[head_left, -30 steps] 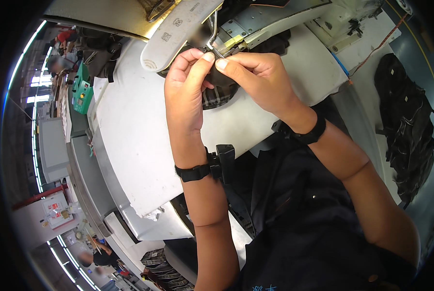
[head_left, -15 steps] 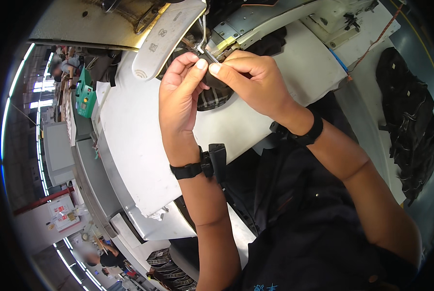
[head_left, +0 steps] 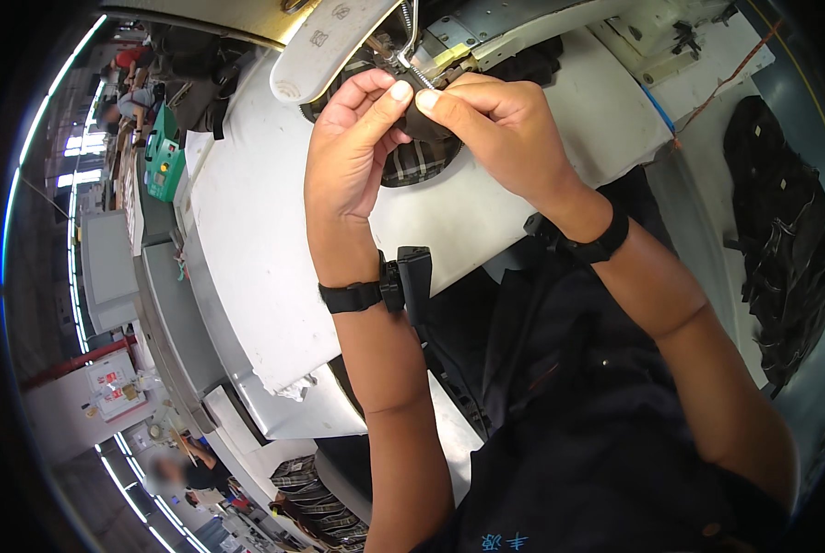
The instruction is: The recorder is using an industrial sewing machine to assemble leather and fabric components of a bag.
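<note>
My left hand [head_left: 353, 138] and my right hand [head_left: 509, 129] meet at the top middle, under a sewing machine's pale arm cover [head_left: 323, 44]. Thumb and fingers of each are pinched together on the edge of a dark piece of cloth. A plaid part of that cloth [head_left: 420, 164] hangs below the fingertips onto the white machine table. Just beyond my thumbs runs a thin silver ribbed strip [head_left: 422, 77]; whether it is a zip or a machine spring I cannot tell. The fingers hide most of the gripped edge.
The white table [head_left: 274, 230] spreads beneath my forearms. A pile of dark garments [head_left: 781, 240] lies at the right, plaid cloth [head_left: 316, 498] at the lower left. A green box [head_left: 164, 157] stands far left. Other people are at the left, away from my hands.
The whole view has shifted, so the machine and both hands sit higher in it. Both hands keep their pinch on the cloth, with the fingertips slightly farther apart.
</note>
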### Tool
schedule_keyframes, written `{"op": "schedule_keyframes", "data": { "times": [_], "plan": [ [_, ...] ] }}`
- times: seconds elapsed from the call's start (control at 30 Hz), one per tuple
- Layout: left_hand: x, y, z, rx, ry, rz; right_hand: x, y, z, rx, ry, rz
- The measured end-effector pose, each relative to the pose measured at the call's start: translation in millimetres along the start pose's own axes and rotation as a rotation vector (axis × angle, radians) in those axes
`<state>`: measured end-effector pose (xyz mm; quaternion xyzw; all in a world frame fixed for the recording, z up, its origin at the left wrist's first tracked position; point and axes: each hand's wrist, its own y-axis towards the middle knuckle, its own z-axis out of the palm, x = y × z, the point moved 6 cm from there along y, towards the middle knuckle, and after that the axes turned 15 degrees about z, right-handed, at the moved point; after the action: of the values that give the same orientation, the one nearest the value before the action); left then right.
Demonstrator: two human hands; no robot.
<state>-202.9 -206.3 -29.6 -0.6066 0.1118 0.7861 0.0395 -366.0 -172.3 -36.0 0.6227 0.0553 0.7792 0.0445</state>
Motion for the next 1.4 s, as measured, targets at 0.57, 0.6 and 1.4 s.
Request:
{"op": "schedule_keyframes", "data": {
  "times": [0.57, 0.6, 1.4],
  "plan": [
    [4.9, 5.1, -4.8, 0.020, -0.044, -0.006, -1.4, 1.1, -1.2, 0.058, 0.000, 0.072],
    [4.9, 4.8, -5.8, 0.013, -0.060, 0.001, 0.0, 0.5, -0.7, 0.066, -0.009, 0.090],
    [3.5, 11.3, -9.1, -0.007, -0.011, -0.012, 0.6, 7.9, 2.7, -0.035, 0.035, 0.101]
  ]
}}
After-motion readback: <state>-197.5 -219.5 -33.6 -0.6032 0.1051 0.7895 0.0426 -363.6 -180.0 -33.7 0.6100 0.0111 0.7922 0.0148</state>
